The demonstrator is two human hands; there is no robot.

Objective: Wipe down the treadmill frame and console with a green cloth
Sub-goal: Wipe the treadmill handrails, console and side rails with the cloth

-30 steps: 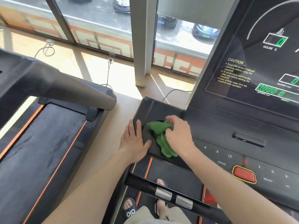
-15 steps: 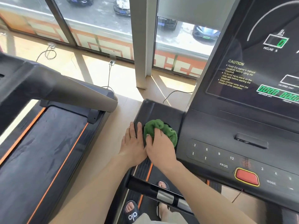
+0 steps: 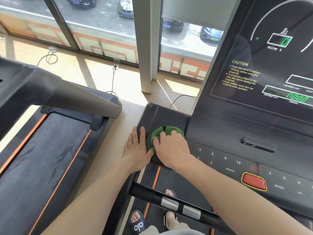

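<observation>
Right hand presses green cloth into console tray; left hand flat beside.

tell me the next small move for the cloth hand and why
Probably sweep the right hand and green cloth forward across the bare black side tray. The cloth sits bunched at the tray's near part, and the left hand lies flat on its left edge.

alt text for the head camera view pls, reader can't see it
A person's right hand presses a bunched green cloth onto the black plastic side tray of a treadmill console, while the left hand rests flat on the tray's left edge. To the right are the console's dark display panel and a red oval stop button.
</observation>
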